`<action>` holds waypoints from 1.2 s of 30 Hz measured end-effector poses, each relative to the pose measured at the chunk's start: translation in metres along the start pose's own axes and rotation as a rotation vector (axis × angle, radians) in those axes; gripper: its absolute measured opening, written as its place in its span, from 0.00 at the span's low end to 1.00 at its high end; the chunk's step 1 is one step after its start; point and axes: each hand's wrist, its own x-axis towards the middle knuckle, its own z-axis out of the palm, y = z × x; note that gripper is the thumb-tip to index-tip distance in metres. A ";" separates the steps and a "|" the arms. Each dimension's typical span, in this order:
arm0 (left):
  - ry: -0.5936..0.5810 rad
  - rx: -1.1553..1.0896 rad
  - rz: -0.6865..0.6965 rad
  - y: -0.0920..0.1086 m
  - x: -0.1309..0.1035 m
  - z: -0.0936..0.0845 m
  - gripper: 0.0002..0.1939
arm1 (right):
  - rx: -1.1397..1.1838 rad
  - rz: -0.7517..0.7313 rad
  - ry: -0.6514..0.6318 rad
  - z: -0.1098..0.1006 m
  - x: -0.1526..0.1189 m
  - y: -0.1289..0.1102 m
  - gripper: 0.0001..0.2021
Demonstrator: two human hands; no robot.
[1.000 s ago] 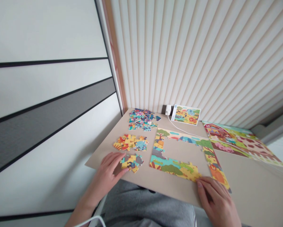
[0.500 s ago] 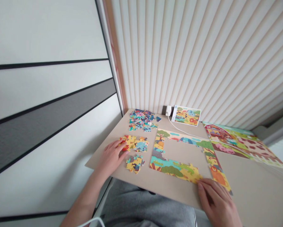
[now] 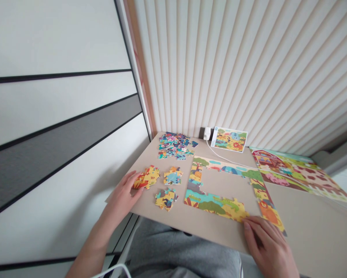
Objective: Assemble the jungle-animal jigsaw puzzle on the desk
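My left hand [image 3: 122, 195] has its thumb and fingers around the left edge of a yellow and red cluster of joined jigsaw pieces [image 3: 150, 177]. Right of that cluster lies a blue and yellow jigsaw piece cluster [image 3: 172, 177], apart from it. A third jigsaw cluster [image 3: 165, 199] sits nearer the table's front edge. My right hand [image 3: 266, 239] rests with fingers curled together, its fingertips touching the yellow lower right end of the partly assembled jigsaw border [image 3: 214, 208]. Whatever lies under those fingers is hidden. The border shows animals and trees around a bare middle.
A pile of dark, colourful jigsaw pieces [image 3: 176, 144] lies at the back left of the table [image 3: 185, 227]. A picture card [image 3: 229, 139] leans by a white charger [image 3: 207, 133], whose cable crosses an assembled farm jigsaw [image 3: 295, 172] on the right. A pleated blind hangs behind.
My left hand has moved left with the yellow and red cluster, which has turned and opened a gap from the blue and yellow cluster. My right hand stays in place.
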 end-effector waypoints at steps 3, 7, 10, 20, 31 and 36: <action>0.032 -0.001 0.013 0.004 -0.005 -0.004 0.21 | 0.002 0.008 -0.002 0.000 0.001 -0.001 0.07; 0.032 0.021 0.033 0.013 -0.010 -0.014 0.09 | 0.002 0.016 -0.012 0.000 0.001 -0.001 0.07; 0.020 0.031 0.046 0.018 -0.010 -0.024 0.06 | 0.008 0.019 -0.013 0.000 0.000 0.000 0.07; 0.098 0.003 0.072 0.028 -0.009 -0.047 0.07 | 0.020 0.013 -0.008 0.001 0.000 -0.001 0.07; 0.215 -0.282 0.168 0.075 -0.007 -0.053 0.11 | 0.116 0.086 0.109 -0.003 0.006 -0.017 0.07; 0.190 -0.459 0.312 0.135 -0.005 -0.013 0.12 | 0.465 0.343 -0.021 0.001 0.029 -0.074 0.14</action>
